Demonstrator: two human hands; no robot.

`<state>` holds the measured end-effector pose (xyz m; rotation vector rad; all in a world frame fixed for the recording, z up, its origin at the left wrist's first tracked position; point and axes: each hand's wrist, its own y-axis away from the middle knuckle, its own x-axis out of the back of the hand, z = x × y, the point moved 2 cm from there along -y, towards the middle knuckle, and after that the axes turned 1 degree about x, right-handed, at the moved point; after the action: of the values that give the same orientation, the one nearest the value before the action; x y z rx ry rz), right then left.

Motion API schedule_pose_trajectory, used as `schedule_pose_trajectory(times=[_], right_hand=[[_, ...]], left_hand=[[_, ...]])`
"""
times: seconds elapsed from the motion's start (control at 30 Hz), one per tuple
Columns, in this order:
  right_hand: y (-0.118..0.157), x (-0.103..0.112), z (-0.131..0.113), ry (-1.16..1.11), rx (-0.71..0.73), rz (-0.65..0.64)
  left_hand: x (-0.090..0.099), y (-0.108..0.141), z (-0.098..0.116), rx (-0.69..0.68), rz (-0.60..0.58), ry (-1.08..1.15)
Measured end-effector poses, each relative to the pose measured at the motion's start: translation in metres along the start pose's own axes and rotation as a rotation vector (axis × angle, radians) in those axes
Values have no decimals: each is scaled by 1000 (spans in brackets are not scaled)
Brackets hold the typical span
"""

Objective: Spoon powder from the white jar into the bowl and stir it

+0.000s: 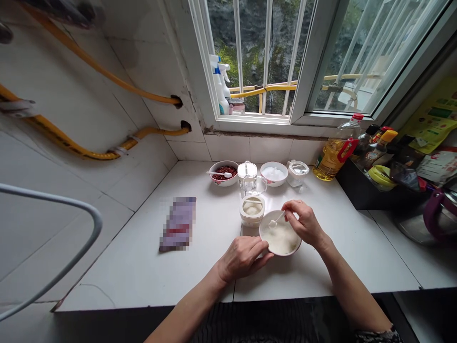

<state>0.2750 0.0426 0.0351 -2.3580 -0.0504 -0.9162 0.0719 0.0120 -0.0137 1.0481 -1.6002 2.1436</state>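
My left hand (246, 257) grips the near left rim of a white bowl (298, 248), which holds a pale, off-white powder (283, 239). Between the fingertips of my right hand (303, 220) is the handle of a small white spoon (274, 223), its head over the powder and carrying a little of it. Just behind the bowl and to its left stands a white seasoning jar (252, 218) with its clear lid (254, 185) flipped up. Pale contents show inside that jar.
Along the wall stand a bowl of dark red bits (224, 170) with a spoon, a white jar (247, 167), a bowl of white grains (274, 172) and a lidded jar (297, 172). An oil bottle (329, 159) is at right, beside a black rack (348, 188). A blurred purple packet (179, 224) lies left.
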Motion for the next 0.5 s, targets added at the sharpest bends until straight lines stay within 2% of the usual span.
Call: schedule_pose_trajectory(times=[0.1,0.23,0.33,0.5], right_hand=[[0,-7,-4,108,101,-73],[1,-14,-6,39,51,-150],[1,-15,-5,-56,-73,-156],[-1,-8,6,-376,-412,-70]], left_hand=[[0,0,0,0,-4,-10],[-1,1,0,-2,2,-17],[-1,1,0,-10,8,-13],[0,0,-1,-13,9,-13]])
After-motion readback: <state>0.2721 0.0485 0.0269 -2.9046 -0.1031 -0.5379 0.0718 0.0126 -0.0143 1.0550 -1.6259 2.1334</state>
